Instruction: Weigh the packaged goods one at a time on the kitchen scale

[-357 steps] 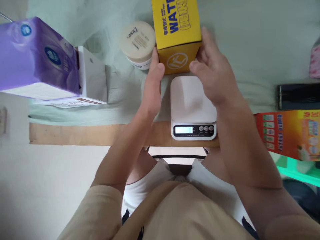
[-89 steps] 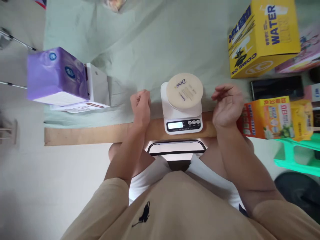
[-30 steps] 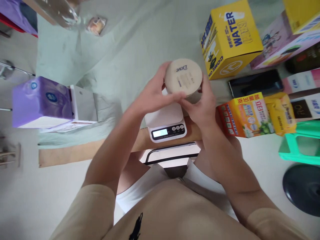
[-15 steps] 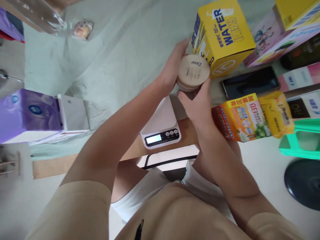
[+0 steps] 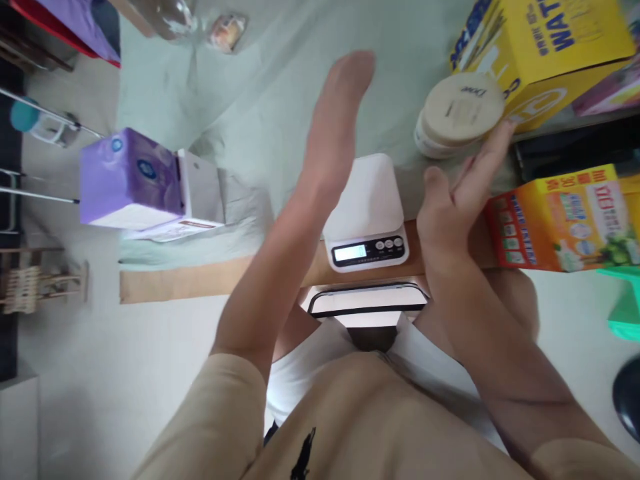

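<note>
A round cream jar with a pale beige lid marked "Dove" stands against the yellow "WATER" box. My right hand is just below the jar, thumb and fingers apart, holding nothing. To the left, over the green cloth, my left hand is stretched out, slightly blurred, and holds nothing. Between my forearms lies a white kitchen scale, with a bare plate and a lit display whose digits are too blurred to read.
At the left stand a purple tissue pack and a white box. An orange detergent box lies right of my right hand, near a dark phone. A small wrapped snack lies at the back. The wooden table edge runs in front of me.
Both hands have let go of the Dove jar, which now stands by the yellow box. My left hand has moved away to the left, and the view has shifted right.
</note>
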`<state>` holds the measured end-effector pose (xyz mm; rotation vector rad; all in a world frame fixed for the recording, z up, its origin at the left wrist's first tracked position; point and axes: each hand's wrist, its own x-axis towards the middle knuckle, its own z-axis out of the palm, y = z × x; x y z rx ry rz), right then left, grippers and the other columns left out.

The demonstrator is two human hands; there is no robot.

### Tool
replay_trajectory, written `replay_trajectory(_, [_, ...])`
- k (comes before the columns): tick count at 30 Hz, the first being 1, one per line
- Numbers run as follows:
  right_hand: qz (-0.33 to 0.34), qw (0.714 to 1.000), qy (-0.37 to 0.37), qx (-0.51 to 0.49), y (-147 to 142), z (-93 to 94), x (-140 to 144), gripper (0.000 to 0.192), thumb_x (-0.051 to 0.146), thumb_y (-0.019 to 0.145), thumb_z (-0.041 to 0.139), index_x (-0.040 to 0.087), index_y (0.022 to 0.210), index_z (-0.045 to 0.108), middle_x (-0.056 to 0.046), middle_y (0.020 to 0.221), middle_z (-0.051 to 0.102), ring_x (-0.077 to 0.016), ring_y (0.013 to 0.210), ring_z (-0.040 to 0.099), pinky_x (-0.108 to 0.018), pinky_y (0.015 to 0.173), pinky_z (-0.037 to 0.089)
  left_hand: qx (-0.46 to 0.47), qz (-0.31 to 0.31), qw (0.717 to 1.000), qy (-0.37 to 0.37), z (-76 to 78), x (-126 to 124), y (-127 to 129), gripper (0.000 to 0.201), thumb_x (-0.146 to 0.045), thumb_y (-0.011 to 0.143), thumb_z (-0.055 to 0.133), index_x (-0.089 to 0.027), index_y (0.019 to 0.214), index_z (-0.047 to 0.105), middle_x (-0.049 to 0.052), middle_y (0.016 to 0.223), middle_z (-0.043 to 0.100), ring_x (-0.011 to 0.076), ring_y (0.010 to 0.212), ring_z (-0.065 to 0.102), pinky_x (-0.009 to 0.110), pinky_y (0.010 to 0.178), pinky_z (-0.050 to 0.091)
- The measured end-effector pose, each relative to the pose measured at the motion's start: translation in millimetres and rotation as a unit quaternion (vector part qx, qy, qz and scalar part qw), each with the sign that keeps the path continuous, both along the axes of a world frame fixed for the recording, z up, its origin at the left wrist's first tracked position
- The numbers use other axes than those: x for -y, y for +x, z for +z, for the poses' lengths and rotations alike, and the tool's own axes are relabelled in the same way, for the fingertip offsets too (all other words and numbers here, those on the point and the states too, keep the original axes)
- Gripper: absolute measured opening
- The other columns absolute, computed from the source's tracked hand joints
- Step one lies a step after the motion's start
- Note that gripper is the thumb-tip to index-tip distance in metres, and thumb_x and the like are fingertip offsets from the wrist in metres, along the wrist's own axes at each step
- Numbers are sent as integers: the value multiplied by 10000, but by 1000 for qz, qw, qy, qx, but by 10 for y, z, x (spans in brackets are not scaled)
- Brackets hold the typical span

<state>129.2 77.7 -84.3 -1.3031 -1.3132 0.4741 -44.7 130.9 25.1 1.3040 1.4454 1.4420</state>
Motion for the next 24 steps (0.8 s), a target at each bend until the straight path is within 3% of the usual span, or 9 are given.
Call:
replay_trajectory(2, [59, 998, 33, 9, -54, 146, 181, 810, 362, 921, 599, 362, 1641, 228, -12, 1785, 167, -295, 1707, 88, -589, 1399, 102, 60, -39, 997, -2, 188, 530, -429, 223, -210, 949, 593, -308, 1071, 751, -64, 1280, 749, 141, 1341, 663, 319, 1142, 551])
replay_trajectory(4, [114, 991, 63, 6, -156, 292, 332, 766, 350, 929, 585, 401, 1632, 284, 31, 1772, 217, -276, 1705, 113, -581, 1402, 116, 120, 22, 989, 81, 307, 996, -843, 115, -268, 889, 640, -227, 954, 726, 3, 1059, 781, 164, 1077, 749, 289, 896, 595])
replay_trajectory(6, [167, 983, 72, 9, -350, 423, 456, 750, 358, 935, 566, 383, 1635, 299, 23, 1758, 261, -272, 1697, 159, -578, 1403, 137, 141, 118, 963, 195, 346, 1302, -1245, 179, -303, 912, 526, -196, 842, 650, 3, 805, 693, 124, 814, 718, 244, 723, 527])
replay_trajectory(9, [239, 970, 35, 31, -843, 550, 599, 707, 382, 971, 513, 325, 1636, 280, -45, 1731, 325, -287, 1666, 265, -591, 1386, 218, 118, 345, 892, 266, 275, 1436, -1837, 245, -245, 937, 339, -202, 760, 502, -29, 681, 476, 74, 637, 552, 223, 635, 381])
replay_trajectory(11, [291, 956, 6, 38, -1274, 584, 652, 685, 399, 986, 496, 305, 1626, 271, -75, 1718, 351, -303, 1646, 311, -610, 1367, 272, 111, 469, 851, 210, 176, 1392, -2196, 226, -129, 933, 306, -195, 776, 455, -24, 751, 483, 63, 695, 512, 239, 696, 378])
replay_trajectory(12, [321, 946, -8, 42, -1501, 591, 662, 681, 409, 989, 500, 305, 1621, 269, -78, 1720, 353, -307, 1641, 320, -612, 1361, 291, 119, 493, 845, 169, 119, 1359, -2351, 238, -88, 945, 295, -192, 802, 454, -24, 797, 501, 60, 739, 511, 247, 754, 396])
replay_trajectory(15, [398, 914, -48, 61, -2138, 598, 639, 685, 405, 982, 529, 293, 1608, 274, -83, 1727, 355, -299, 1632, 340, -579, 1359, 327, 170, 470, 863, 75, -57, 1293, -2682, 306, -82, 1026, 222, -191, 922, 488, -15, 930, 541, 56, 888, 553, 284, 950, 427])
replay_trajectory(19, [435, 893, -83, 77, -2732, 610, 568, 701, 372, 977, 516, 253, 1612, 242, -74, 1739, 332, -270, 1651, 303, -545, 1380, 309, 215, 394, 892, 51, -272, 1321, -2852, 472, -160, 1085, 46, -173, 1145, 514, 29, 1192, 613, 64, 1222, 595, 305, 1139, 430])
replay_trajectory(24, [436, 887, -124, 90, -3091, 668, 564, 777, 330, 947, 502, 216, 1639, 167, -45, 1767, 272, -246, 1672, 250, -511, 1398, 267, 133, 249, 955, 87, -376, 1440, -2814, 380, -377, 1103, 236, -224, 1184, 574, 8, 1331, 679, 150, 1379, 583, 362, 1216, 449])
